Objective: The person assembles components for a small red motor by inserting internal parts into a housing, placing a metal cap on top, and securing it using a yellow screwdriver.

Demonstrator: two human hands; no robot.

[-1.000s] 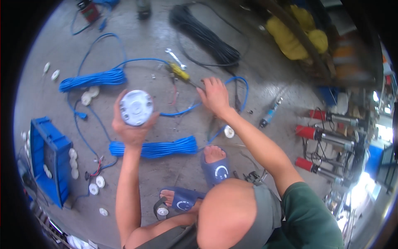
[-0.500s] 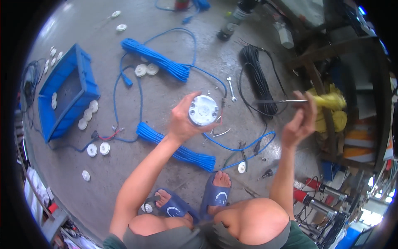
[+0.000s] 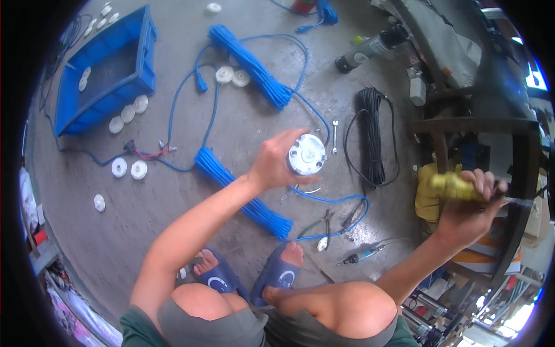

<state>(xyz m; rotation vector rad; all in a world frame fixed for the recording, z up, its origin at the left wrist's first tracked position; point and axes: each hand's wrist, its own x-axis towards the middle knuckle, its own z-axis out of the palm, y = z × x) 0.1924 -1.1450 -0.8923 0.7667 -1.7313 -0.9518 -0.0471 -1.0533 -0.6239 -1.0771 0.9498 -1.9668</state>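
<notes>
My left hand (image 3: 272,159) is wrapped round a silver-white metal cylinder (image 3: 307,154), whose round end face with several holes points up. Off to the right, my right hand (image 3: 471,208) grips a screwdriver (image 3: 454,187). Its yellow handle points left and the shaft sticks out to the right, both smeared by motion. Below the cylinder runs a blue cable (image 3: 335,200), and small loose metal bits lie on the floor there. An open-end wrench (image 3: 335,137) lies just right of the cylinder. Pliers (image 3: 327,225) lie nearer my feet beside a small white part (image 3: 322,245).
Blue cable bundles (image 3: 248,66) lie ahead and left; a black cable coil (image 3: 372,136) lies right. A blue crate (image 3: 147,63) stands far left, with white discs (image 3: 128,114) beside it. A metal-framed rack (image 3: 480,125) edges the right side. A slim tool (image 3: 364,254) lies near my right knee.
My right hand has moved right and nearer, and the screwdriver has turned round: its shaft pointed left before, now right. The view has shifted; my left hand still holds the cylinder.
</notes>
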